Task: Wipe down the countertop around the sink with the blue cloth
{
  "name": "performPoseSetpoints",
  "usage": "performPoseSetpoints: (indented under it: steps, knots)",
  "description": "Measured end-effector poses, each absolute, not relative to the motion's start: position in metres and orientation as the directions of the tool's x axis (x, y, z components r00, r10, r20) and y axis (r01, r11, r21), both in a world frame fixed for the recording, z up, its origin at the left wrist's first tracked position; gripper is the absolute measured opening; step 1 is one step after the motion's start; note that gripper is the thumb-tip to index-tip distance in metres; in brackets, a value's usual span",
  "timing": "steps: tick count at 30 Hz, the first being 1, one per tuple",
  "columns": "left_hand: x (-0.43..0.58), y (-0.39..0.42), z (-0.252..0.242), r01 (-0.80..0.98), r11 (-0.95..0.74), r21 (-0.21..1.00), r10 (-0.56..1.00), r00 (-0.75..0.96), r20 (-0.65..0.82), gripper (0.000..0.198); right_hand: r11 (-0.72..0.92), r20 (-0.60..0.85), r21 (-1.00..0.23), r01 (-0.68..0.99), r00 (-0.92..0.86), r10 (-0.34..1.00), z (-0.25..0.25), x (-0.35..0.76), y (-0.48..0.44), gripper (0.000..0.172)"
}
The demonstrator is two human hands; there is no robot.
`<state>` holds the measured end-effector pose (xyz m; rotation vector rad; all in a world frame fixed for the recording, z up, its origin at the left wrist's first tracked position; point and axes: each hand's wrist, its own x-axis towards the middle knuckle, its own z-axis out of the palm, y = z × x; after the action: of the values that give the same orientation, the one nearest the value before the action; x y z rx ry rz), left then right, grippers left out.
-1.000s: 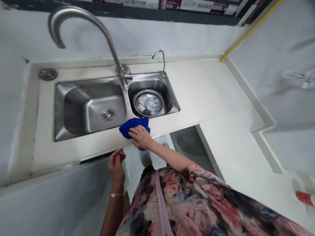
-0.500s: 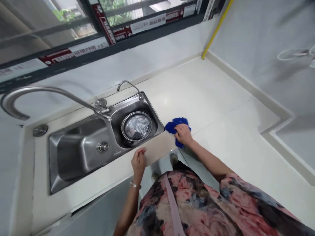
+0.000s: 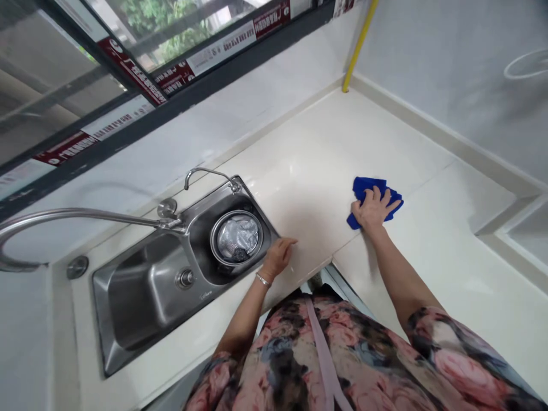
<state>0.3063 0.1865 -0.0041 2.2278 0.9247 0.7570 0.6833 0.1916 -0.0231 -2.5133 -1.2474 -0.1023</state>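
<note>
My right hand (image 3: 371, 208) presses a blue cloth (image 3: 363, 185) onto the white countertop (image 3: 317, 188), fingers splayed over the fabric and gripping it. My left hand (image 3: 278, 255) is loosely closed at the front right corner of the steel sink (image 3: 194, 305), with nothing visible in it. Its fingers are curled, and one points to the right. In the sink's smaller right basin sits a round metal strainer bowl (image 3: 214, 240). Inside the bowl lie a crumpled clear plastic bag (image 3: 240, 231) and a dark scouring ball (image 3: 240, 254).
A large curved faucet (image 3: 98, 214) arches over the left basin, and a small slim tap (image 3: 209, 170) stands behind the right one. A yellow pipe (image 3: 359, 48) meets the counter in the back corner. A window (image 3: 171, 34) spans the wall above.
My right hand has carried the blue cloth right and farther back across the counter, its fingers now spread. My left hand has moved right, from the counter's front edge to the sink corner.
</note>
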Motion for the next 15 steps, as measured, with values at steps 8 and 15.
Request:
performPoseSetpoints:
  steps: [8, 15]
  knots:
    - [0.194, 0.164, -0.002, 0.464, -0.232, 0.855, 0.963, 0.235, 0.134, 0.028, -0.433, 0.260, -0.245, 0.867, 0.489, 0.833, -0.011, 0.553, 0.191, 0.055]
    - [0.150, 0.147, -0.001, 0.396, 0.100, 0.913, 0.993, 0.020, -0.117, 0.033, 0.037, 0.218, -0.284, 0.958, 0.027, 0.976, -0.001, 0.440, 0.171, 0.037]
